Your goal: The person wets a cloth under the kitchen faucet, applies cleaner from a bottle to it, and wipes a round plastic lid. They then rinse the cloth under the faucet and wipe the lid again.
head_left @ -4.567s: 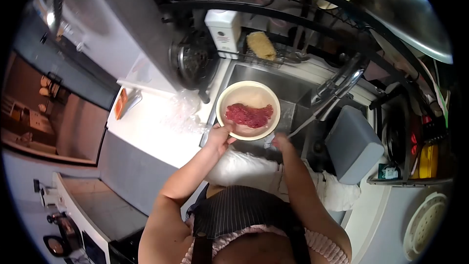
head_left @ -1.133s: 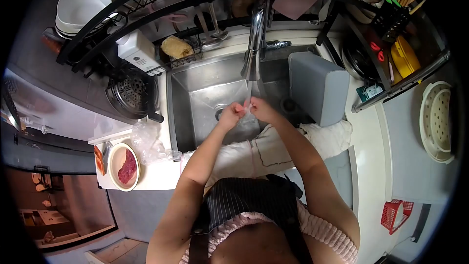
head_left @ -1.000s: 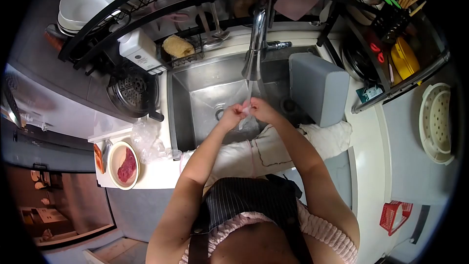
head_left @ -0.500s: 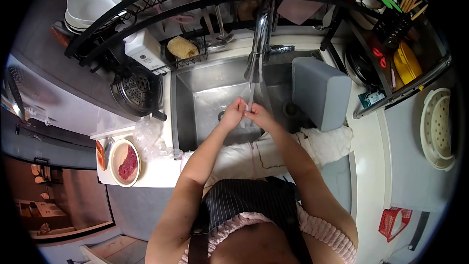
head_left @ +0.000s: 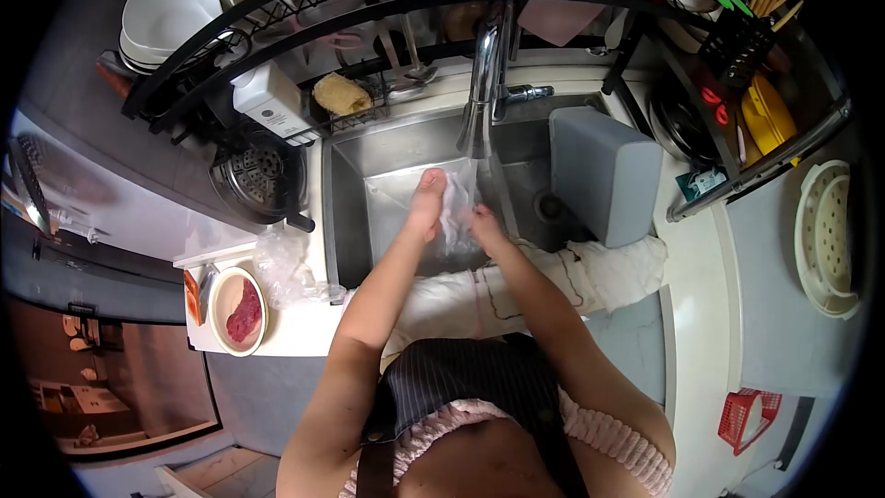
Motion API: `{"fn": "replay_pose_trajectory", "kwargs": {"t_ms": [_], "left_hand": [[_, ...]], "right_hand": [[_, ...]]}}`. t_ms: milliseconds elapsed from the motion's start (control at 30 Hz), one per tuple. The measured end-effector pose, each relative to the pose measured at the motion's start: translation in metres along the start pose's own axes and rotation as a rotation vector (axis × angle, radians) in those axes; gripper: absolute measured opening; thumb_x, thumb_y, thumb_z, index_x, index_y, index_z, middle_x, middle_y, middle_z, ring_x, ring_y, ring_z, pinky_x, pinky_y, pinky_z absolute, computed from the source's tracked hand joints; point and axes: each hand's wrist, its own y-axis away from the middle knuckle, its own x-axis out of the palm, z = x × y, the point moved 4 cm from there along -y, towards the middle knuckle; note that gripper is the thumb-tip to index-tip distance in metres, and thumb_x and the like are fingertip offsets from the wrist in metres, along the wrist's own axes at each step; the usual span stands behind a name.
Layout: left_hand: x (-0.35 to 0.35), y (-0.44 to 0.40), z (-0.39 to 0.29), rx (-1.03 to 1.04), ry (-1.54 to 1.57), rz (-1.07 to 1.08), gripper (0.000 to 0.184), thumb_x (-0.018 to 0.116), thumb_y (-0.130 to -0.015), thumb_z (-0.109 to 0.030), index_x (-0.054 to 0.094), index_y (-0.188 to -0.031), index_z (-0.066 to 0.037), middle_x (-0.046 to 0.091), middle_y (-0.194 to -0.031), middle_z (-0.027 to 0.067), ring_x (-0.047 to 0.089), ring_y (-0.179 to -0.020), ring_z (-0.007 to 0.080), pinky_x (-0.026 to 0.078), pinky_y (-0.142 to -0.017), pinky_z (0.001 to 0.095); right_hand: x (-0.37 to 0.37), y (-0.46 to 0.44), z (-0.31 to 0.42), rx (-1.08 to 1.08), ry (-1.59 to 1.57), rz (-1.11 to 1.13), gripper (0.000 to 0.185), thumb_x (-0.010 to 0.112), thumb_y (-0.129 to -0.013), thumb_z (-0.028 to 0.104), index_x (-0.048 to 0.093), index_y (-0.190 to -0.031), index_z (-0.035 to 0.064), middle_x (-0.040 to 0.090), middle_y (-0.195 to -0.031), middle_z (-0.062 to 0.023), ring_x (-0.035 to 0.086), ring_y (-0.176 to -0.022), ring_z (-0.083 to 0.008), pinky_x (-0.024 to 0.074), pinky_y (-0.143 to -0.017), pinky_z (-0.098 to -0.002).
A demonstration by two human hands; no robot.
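Over the sink (head_left: pixel 350 221), my left hand (head_left: pixel 428 203) and my right hand (head_left: pixel 485 227) hold a thin, whitish translucent sheet (head_left: pixel 456 207) between them, which looks like a plastic bag. Water from the faucet (head_left: pixel 479 111) runs down onto it. The fingers of both hands are closed at its two sides. On the counter at the left, a cream bowl (head_left: pixel 221 293) holds a piece of red meat (head_left: pixel 244 312). A crumpled clear plastic bag (head_left: pixel 281 267) lies beside the bowl.
A grey box-like container (head_left: pixel 604 175) stands at the sink's right side. White cloths (head_left: pixel 535 286) lie along the front edge. Behind the sink are a yellow sponge (head_left: pixel 341 94), a white bottle (head_left: pixel 269 101) and a black dish rack (head_left: pixel 415 2). A cream colander (head_left: pixel 825 240) hangs at the right.
The bowl of meat has gone from my left hand to the counter. My hands, lately close together under the faucet, have moved apart, with the whitish sheet spread between them.
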Motion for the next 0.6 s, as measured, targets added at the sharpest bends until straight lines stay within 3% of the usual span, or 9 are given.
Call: {"fn": "replay_pose_trajectory", "kwargs": {"t_ms": [67,100,133,167,300,367,400,467,600], "left_hand": [[-0.034,-0.011,0.015,-0.012,-0.037,-0.116,0.016,0.047,-0.099,-0.022,0.057,-0.098,-0.01,0.056,-0.086,-0.0002,0.051,-0.08,0.0108,0.044,-0.068,0.0292],[-0.059,-0.026,0.036,-0.012,-0.035,-0.114,0.016,0.047,-0.099,-0.022,0.057,-0.098,-0.01,0.056,-0.086,-0.0002,0.051,-0.08,0.0108,0.044,-0.068,0.0292],[-0.094,-0.045,0.069,-0.084,-0.03,-0.205,0.017,0.047,-0.098,-0.022,0.058,-0.099,-0.009,0.058,-0.088,0.0012,0.052,-0.081,0.0126,0.046,-0.071,0.0309],[-0.115,-0.053,0.092,-0.157,-0.023,-0.296,0.018,0.048,-0.097,-0.022,0.06,-0.1,-0.009,0.059,-0.091,0.0027,0.054,-0.082,0.0144,0.047,-0.073,0.0325],[-0.075,-0.034,0.142,-0.412,0.147,-0.3,0.022,0.046,-0.097,-0.024,0.061,-0.1,-0.008,0.06,-0.094,0.0057,0.058,-0.082,0.019,0.05,-0.075,0.0361],[-0.022,-0.017,0.126,-0.46,0.59,0.045,0.019,0.051,-0.093,-0.019,0.062,-0.102,-0.005,0.067,-0.089,0.0126,0.065,-0.078,0.0274,0.054,-0.07,0.0434],[-0.014,-0.022,0.127,-0.483,0.655,0.133,0.02,0.051,-0.093,-0.019,0.061,-0.103,-0.005,0.067,-0.09,0.0128,0.065,-0.079,0.0277,0.054,-0.07,0.0435],[-0.016,-0.036,0.131,-0.505,0.621,0.182,0.022,0.051,-0.094,-0.021,0.061,-0.103,-0.005,0.067,-0.09,0.0132,0.065,-0.079,0.0283,0.054,-0.071,0.0438],[-0.02,-0.045,0.146,-0.623,0.547,0.061,0.025,0.05,-0.094,-0.024,0.06,-0.105,-0.004,0.066,-0.092,0.0141,0.065,-0.081,0.0296,0.054,-0.072,0.0442]], "right_hand": [[-0.004,-0.002,0.001,0.034,-0.07,-0.027,0.023,0.059,-0.091,0.025,0.06,-0.108,0.0098,0.062,-0.089,-0.0046,0.059,-0.08,-0.016,0.0477,-0.064,-0.0313],[-0.008,0.013,0.023,0.073,-0.271,-0.12,0.023,0.058,-0.09,0.022,0.058,-0.11,0.01,0.062,-0.092,-0.0055,0.06,-0.08,-0.0175,0.0487,-0.062,-0.0317],[-0.007,0.024,0.035,0.114,-0.473,-0.214,0.024,0.058,-0.089,0.018,0.056,-0.112,0.0101,0.061,-0.095,-0.0063,0.061,-0.08,-0.0189,0.0497,-0.06,-0.0322],[-0.003,0.02,0.038,0.115,-0.47,-0.214,0.024,0.058,-0.089,0.018,0.056,-0.112,0.0101,0.061,-0.095,-0.0063,0.061,-0.08,-0.0189,0.0497,-0.06,-0.0322],[0.024,0.013,0.044,0.1,-0.653,-0.195,0.028,0.062,-0.086,0.014,0.055,-0.113,0.0096,0.06,-0.102,-0.0079,0.061,-0.085,-0.021,0.0514,-0.062,-0.0357],[0.039,0.019,0.04,0.071,-0.703,-0.164,0.029,0.064,-0.085,0.014,0.057,-0.112,0.0099,0.06,-0.105,-0.0092,0.061,-0.085,-0.022,0.0512,-0.062,-0.0348],[0.04,0.031,0.045,-0.144,-0.352,-0.27,0.029,0.065,-0.083,0.014,0.058,-0.111,0.0095,0.06,-0.107,-0.0112,0.061,-0.086,-0.0261,0.0517,-0.066,-0.0372],[0.04,0.053,0.063,-0.465,0.06,-0.354,0.03,0.067,-0.08,0.016,0.061,-0.107,0.0063,0.064,-0.103,-0.0173,0.063,-0.086,-0.0367,0.0509,-0.079,-0.042],[0.025,0.038,0.08,-0.401,0.275,-0.288,0.036,0.066,-0.083,0.026,0.059,-0.107,0.0003,0.067,-0.094,-0.024,0.064,-0.092,-0.0396,0.0499,-0.082,-0.0427]]}}
